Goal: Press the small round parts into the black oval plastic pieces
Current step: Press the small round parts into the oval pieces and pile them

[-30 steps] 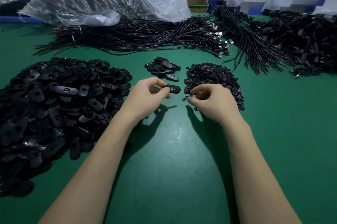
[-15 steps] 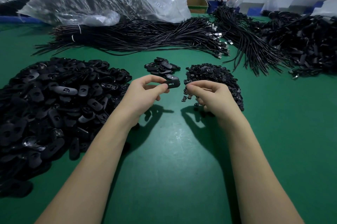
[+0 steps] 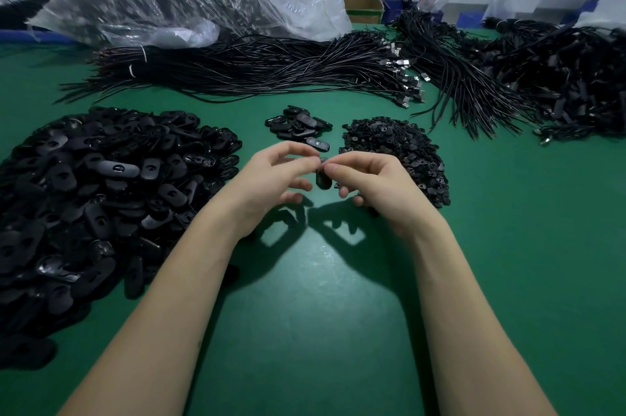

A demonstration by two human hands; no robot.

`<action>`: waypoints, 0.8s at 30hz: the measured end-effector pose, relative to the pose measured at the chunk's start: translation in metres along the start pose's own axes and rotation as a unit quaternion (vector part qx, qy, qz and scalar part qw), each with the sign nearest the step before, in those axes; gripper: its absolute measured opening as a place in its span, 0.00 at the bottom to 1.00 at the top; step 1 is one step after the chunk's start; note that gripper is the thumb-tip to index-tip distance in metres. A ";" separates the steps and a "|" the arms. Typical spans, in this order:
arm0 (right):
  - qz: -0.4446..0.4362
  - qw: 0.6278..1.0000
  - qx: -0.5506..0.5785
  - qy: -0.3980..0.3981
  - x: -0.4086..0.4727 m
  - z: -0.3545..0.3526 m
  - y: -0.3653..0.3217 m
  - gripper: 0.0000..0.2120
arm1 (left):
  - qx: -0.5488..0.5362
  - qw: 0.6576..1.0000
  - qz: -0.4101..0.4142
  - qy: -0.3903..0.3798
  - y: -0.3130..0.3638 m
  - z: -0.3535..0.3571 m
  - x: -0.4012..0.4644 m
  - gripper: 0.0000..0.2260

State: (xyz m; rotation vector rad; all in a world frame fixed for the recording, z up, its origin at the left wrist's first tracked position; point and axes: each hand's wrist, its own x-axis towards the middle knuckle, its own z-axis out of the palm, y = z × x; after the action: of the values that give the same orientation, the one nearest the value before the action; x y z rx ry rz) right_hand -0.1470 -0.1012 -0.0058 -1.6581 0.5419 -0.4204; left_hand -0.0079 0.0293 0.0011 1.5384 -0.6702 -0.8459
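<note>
Pinching one black oval piece (image 3: 321, 178) between both hands above the green table (image 3: 321, 297), just ahead of centre. Left hand (image 3: 271, 178) has thumb and forefinger curled narrow onto the piece's upper end from 9 o'clock; right hand (image 3: 376, 185) meets it from 3 o'clock, fingertips (image 3: 333, 167) closed on the same upper end. Likely a small round part sits under those tips, but it's hidden, can't tell. Oval's long axis runs roughly 12 to 6, lower end hanging free below the fingers. Both hands equally near; press looks like it goes sideways, right tips pushing toward 9 against the left's hold. Round parts heap (image 3: 393, 151) at 2 o'clock of the hands, done ovals (image 3: 298, 126) at 12, unworked oval heap (image 3: 101, 185) at 9.
</note>
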 end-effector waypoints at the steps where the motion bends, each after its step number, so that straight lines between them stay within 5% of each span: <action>1: -0.003 1.000 -0.018 -0.015 0.000 0.000 -0.001 0.03 | -0.021 1.000 -0.001 -0.003 0.001 0.000 0.000 0.04; 6: 0.005 0.999 -0.035 -0.033 -0.001 0.005 -0.002 0.03 | 0.037 0.999 0.014 0.006 -0.002 -0.002 -0.001 0.05; 12: -0.001 0.996 0.035 0.086 0.002 -0.001 -0.002 0.02 | -0.039 0.998 0.023 0.041 -0.003 -0.002 0.003 0.04; 24: 0.001 0.994 0.037 0.105 0.000 -0.004 -0.004 0.01 | -0.072 0.997 0.013 0.038 -0.006 0.001 0.005 0.04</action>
State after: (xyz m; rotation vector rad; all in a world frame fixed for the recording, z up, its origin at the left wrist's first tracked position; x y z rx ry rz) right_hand -0.1487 -0.1040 -0.0010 -1.5522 0.6755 -0.6101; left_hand -0.0062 0.0259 -0.0051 1.4222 -0.5615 -0.7942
